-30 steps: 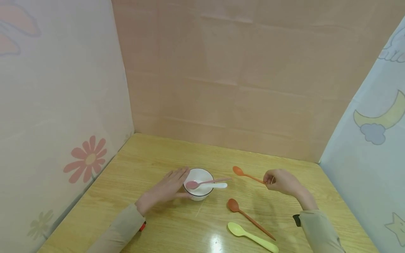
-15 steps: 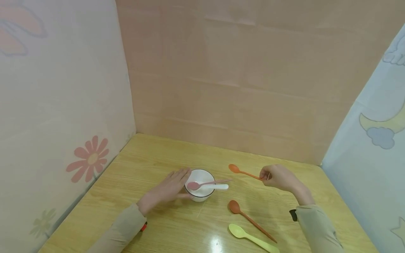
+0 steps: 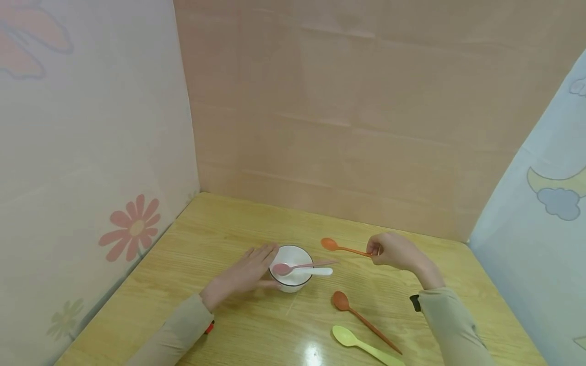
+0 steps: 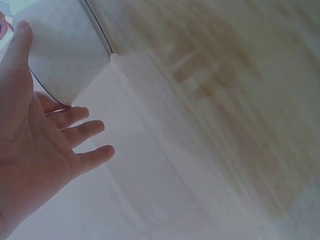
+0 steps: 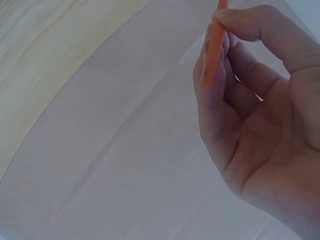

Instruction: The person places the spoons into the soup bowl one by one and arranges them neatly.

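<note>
My left hand [image 3: 244,274] rests against the left side of a white bowl [image 3: 290,288] with a dark rim. Its fingers lie straight, with the thumb on the near side. In the left wrist view, the bowl [image 4: 70,50] sits between thumb and forefinger, the other fingers spread. Across the bowl lie a pink spoon [image 3: 282,269] and a white spoon [image 3: 322,272], handles pointing right. My right hand [image 3: 398,251] pinches the handle end of an orange spoon [image 3: 329,244], its head pointing left. The right wrist view shows the orange handle [image 5: 215,50] between thumb and fingers.
A dark orange spoon [image 3: 341,301] and a yellow spoon [image 3: 345,336] lie on the wooden table [image 3: 247,335], nearer than the bowl. A tan sheet [image 3: 320,127] hangs at the back. Patterned sheets stand at left and right.
My right hand has moved left with the orange spoon, bringing it closer to the bowl. The left hand keeps its place at the bowl, and the head view has shifted slightly.
</note>
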Action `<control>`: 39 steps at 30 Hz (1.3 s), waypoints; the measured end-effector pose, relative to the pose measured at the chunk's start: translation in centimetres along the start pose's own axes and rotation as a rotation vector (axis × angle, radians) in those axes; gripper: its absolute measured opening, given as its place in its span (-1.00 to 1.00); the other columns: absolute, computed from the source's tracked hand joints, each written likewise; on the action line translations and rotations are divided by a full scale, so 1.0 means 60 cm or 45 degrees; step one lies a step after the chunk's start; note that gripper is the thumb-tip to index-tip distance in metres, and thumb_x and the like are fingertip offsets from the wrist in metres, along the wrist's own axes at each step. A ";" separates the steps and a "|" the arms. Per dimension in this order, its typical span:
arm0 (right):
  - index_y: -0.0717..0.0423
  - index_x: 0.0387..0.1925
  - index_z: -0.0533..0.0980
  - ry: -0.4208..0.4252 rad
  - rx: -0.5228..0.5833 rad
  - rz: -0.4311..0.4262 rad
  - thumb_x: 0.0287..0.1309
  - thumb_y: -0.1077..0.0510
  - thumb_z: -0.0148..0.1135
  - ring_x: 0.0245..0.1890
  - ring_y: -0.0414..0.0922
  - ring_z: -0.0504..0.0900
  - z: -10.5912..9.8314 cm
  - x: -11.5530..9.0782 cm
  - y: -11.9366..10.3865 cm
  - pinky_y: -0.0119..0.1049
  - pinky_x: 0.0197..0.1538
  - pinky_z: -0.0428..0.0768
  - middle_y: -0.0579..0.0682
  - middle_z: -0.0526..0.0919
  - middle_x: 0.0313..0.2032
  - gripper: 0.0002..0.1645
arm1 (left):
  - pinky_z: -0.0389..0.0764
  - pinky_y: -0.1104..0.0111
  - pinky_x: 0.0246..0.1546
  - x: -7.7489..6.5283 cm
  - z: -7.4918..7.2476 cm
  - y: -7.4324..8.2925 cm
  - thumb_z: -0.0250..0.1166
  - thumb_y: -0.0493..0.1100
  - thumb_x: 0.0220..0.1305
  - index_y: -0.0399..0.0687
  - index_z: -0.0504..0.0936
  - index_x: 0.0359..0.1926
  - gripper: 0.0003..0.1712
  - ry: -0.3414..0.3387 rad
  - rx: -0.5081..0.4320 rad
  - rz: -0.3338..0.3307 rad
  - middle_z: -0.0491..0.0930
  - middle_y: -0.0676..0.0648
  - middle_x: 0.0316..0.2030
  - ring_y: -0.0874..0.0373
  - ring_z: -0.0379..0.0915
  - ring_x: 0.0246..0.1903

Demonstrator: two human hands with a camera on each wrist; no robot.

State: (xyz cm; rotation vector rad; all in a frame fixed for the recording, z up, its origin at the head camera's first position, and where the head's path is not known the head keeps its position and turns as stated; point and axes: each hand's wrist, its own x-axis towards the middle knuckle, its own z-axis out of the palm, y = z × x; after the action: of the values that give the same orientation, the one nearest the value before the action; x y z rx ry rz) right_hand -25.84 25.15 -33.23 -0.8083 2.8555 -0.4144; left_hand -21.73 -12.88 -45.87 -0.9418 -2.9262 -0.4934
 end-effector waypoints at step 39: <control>0.07 -0.45 0.62 -0.048 -0.129 -0.202 -0.09 0.38 0.26 -0.46 -0.32 0.47 0.001 0.068 -0.073 -0.43 -0.37 0.47 -0.19 0.62 -0.49 -0.83 | 0.19 -0.17 0.45 0.002 0.001 0.006 0.10 0.42 0.29 -0.27 0.04 0.53 0.11 -0.002 0.036 0.010 0.05 -0.25 0.54 -0.21 0.05 0.51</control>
State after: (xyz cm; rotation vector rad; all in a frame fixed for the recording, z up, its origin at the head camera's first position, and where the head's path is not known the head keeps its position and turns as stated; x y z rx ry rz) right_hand -27.11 19.41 -32.26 -1.0542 2.8065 -0.2713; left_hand -21.66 -12.53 -45.80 -0.9501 -2.9220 -0.4494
